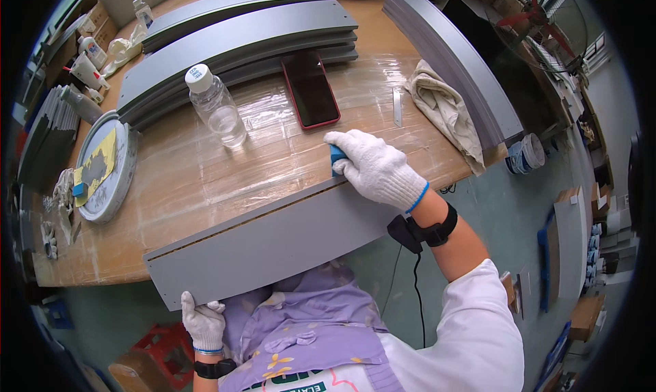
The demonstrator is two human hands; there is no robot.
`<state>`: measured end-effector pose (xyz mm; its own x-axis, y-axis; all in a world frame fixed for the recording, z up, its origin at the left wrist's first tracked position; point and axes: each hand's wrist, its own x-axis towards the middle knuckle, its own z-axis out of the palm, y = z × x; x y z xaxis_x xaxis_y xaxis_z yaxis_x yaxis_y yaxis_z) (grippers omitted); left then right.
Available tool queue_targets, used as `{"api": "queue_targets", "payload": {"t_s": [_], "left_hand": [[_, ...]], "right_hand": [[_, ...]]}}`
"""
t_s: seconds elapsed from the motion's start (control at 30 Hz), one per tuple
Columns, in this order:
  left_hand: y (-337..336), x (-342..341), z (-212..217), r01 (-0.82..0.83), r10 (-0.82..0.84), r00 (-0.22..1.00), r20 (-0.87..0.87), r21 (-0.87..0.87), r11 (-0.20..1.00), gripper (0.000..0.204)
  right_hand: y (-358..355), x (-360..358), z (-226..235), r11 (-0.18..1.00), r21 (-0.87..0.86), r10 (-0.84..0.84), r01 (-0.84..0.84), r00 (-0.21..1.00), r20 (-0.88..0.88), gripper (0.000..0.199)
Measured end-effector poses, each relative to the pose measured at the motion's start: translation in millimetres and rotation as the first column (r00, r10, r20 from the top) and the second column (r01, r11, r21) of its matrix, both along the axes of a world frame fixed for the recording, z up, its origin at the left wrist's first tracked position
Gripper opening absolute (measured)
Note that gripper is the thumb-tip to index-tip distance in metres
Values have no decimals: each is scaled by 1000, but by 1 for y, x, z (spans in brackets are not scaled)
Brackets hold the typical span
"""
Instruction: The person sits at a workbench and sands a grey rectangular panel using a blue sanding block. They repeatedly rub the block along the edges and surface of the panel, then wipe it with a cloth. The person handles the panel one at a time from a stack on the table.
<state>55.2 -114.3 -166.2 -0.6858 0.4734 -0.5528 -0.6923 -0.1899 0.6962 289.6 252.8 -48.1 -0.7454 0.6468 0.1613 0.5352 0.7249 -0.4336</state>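
The left hand (203,321) grips the lower corner of the grey panel (273,241) – it stands on edge against the table (205,180) front, so probably to steady it – while the right hand (377,170) closes on a blue block (337,158) pressed on its top edge.

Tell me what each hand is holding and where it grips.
The left hand grips the grey panel at its lower left corner. The right hand presses a small blue block against the panel's upper edge, fingers wrapped over it.
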Motion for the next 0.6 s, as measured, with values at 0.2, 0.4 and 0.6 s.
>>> {"api": "queue_targets", "payload": {"t_s": [0.2, 0.4, 0.6], "left_hand": [[2, 4, 4, -65, 66, 998, 1, -41, 997, 25], [4, 5, 4, -98, 99, 995, 5, -68, 993, 23], [4, 6, 4, -91, 89, 996, -26, -64, 994, 23]], "right_hand": [[52, 53, 3, 989, 61, -143, 132, 961, 235, 19], [70, 91, -1, 969, -128, -220, 213, 975, -43, 35], [77, 92, -5, 966, -28, -253, 258, 960, 119, 38]]}}
